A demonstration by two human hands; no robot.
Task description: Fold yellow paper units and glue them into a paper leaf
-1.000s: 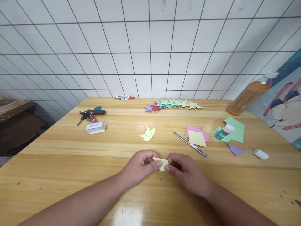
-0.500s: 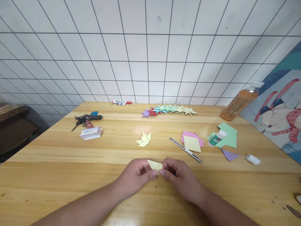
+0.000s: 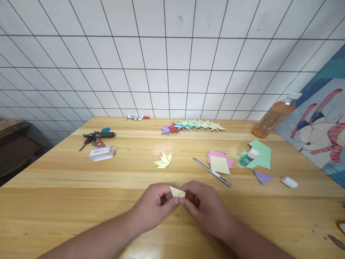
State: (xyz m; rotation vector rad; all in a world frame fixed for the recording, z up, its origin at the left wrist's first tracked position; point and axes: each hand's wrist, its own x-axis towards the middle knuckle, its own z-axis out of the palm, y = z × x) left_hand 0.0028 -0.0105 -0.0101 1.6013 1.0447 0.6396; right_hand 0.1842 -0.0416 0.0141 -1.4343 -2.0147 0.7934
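Note:
A small folded piece of pale yellow paper (image 3: 178,192) is pinched between both hands, its pointed corner up at the left. My left hand (image 3: 157,203) is closed on its left side, thumb along the lower edge. On the right side my right hand (image 3: 202,205) grips it too, the thumb tip close to the left thumb. Fingers cover part of the paper. Beyond the hands lies a folded yellow paper leaf shape (image 3: 164,160). A craft knife (image 3: 211,172) rests to the right of it, beside yellow square paper (image 3: 220,164) on pink paper (image 3: 229,160).
A row of coloured folded leaves (image 3: 194,125) lies near the wall, with a marker (image 3: 138,117) to its left. Keys (image 3: 98,136) and a small white box (image 3: 101,153) are at left. Rightward are a glue stick (image 3: 248,158), green paper (image 3: 262,153), purple paper (image 3: 262,177), an eraser (image 3: 289,182) and a bottle (image 3: 275,117).
My right hand has shifted slightly left over the folded paper, and its fingers now cover more of the right edge. The paper shows as a narrower shape. The view has shifted slightly.

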